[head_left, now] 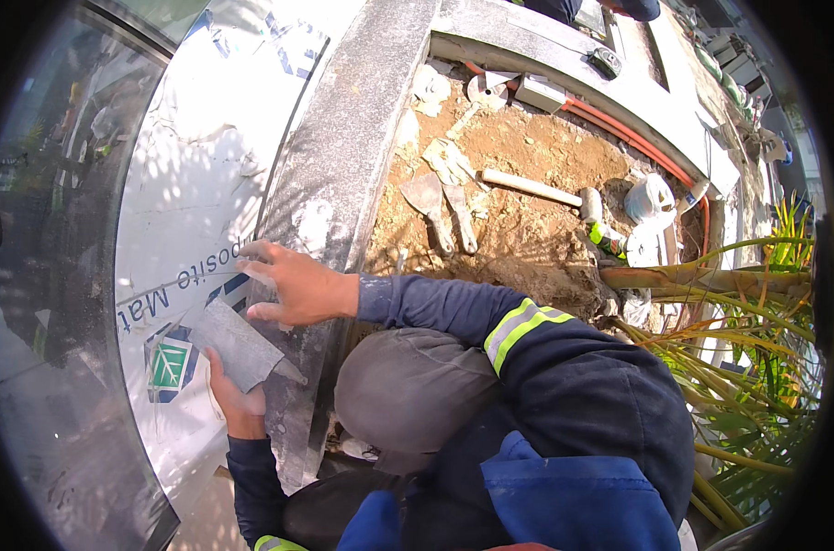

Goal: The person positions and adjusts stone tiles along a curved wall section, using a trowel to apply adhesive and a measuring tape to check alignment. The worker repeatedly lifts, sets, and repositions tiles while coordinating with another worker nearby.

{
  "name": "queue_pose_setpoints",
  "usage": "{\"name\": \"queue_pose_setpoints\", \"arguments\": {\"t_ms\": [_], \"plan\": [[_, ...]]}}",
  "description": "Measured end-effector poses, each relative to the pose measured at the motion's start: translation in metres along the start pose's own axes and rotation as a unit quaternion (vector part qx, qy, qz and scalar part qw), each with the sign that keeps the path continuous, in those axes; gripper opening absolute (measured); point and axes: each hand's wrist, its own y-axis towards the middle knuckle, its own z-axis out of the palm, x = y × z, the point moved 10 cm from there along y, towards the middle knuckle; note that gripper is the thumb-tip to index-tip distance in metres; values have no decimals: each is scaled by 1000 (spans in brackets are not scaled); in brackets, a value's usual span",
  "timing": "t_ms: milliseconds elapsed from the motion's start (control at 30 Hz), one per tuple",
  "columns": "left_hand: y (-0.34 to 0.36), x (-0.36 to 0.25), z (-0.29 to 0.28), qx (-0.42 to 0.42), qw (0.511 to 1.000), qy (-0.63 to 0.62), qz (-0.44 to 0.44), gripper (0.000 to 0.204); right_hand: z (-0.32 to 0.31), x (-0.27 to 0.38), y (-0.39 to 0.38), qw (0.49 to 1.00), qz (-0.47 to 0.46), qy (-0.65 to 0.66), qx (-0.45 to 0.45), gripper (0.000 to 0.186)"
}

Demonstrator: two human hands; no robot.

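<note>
My left hand (236,399) is closed on a flat grey piece (238,342), roughly rectangular, with its thumb along the near-left edge. Whether this is a sheet, a tile offcut or a tool blade I cannot tell. A small pointed grey tip (291,372) shows at its lower right. Just beyond it, my right hand (302,286) reaches across the grey stone ledge (334,147), fingers spread and apart, with nothing visible in them. White printed protective film (196,174) covers the surface left of the ledge.
On the soil right of the ledge lie two scrapers (426,197), a wooden-handled mallet (536,185) and gloves (449,163). Orange conduit (632,142) follows the far kerb, where a tape measure (605,61) rests. Glass stands left; palm fronds (747,404) crowd the right. Another person (564,7) is behind.
</note>
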Motion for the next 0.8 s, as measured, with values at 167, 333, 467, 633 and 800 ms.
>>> {"name": "queue_pose_setpoints", "arguments": {"t_ms": [167,333,467,633,800], "plan": [[-4,2,15,32,999,-36,9,49,9,-5,0,1000,-11,-19,13,70],[0,-1,1,-1,997,-80,-9,45,-3,8,4,999,-23,-33,13,65],[-3,-7,-3,4,994,-107,8,43,5,-12,3,996,1,-81,36,67],[-9,-18,-16,-6,992,-120,27,44,25,-6,2,995,44,-20,86,67],[-17,-25,-29,-37,991,-124,44,49,31,-18,-3,994,68,-13,82,66]]}}
